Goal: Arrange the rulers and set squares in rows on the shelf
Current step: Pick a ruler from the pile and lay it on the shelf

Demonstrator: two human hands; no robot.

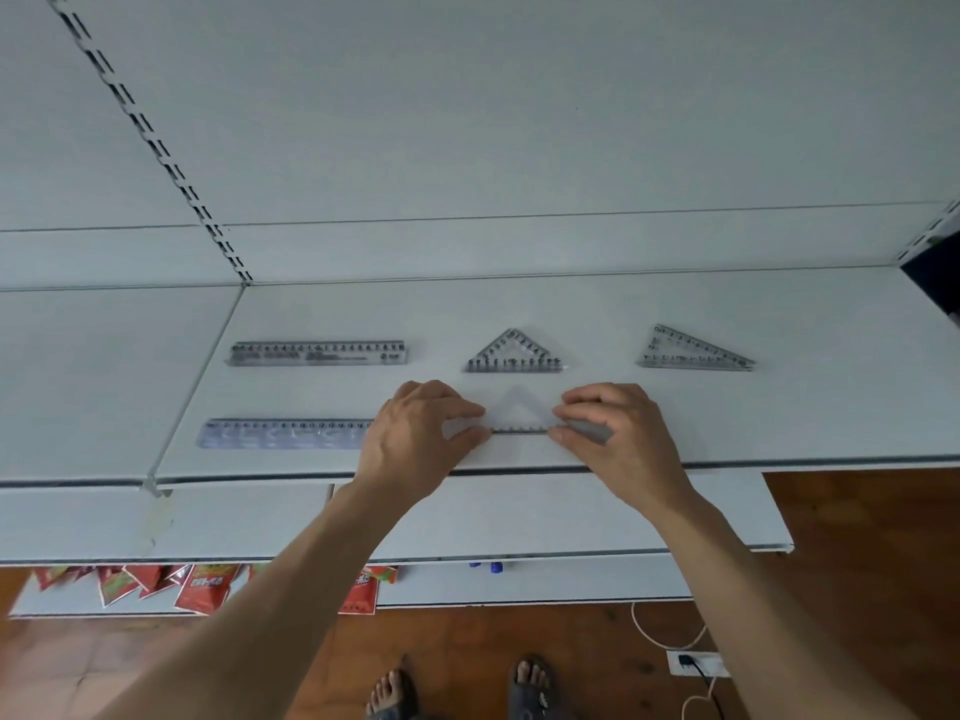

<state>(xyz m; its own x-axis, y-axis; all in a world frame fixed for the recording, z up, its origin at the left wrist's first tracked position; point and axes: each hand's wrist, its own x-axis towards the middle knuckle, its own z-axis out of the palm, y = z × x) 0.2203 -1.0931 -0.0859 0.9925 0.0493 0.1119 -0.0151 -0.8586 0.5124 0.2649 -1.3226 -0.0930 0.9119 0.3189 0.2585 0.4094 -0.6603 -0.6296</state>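
Note:
On the white shelf (pixel 727 423) a back row holds a clear ruler (pixel 317 352), a clear set square (pixel 514 354) and a long clear set square (pixel 693 351). In the front row lies a bluish ruler (pixel 283 433). To its right a clear set square (pixel 517 415) lies flat near the front edge. My left hand (pixel 421 433) pinches its left corner and my right hand (pixel 618 433) pinches its right corner.
Lower shelves (pixel 571 517) jut out under the top one. Red snack packets (pixel 202 587) hang below at the left. A slotted upright (pixel 150 142) runs up the back panel. A power strip (pixel 696 663) and cable lie on the wooden floor by my feet.

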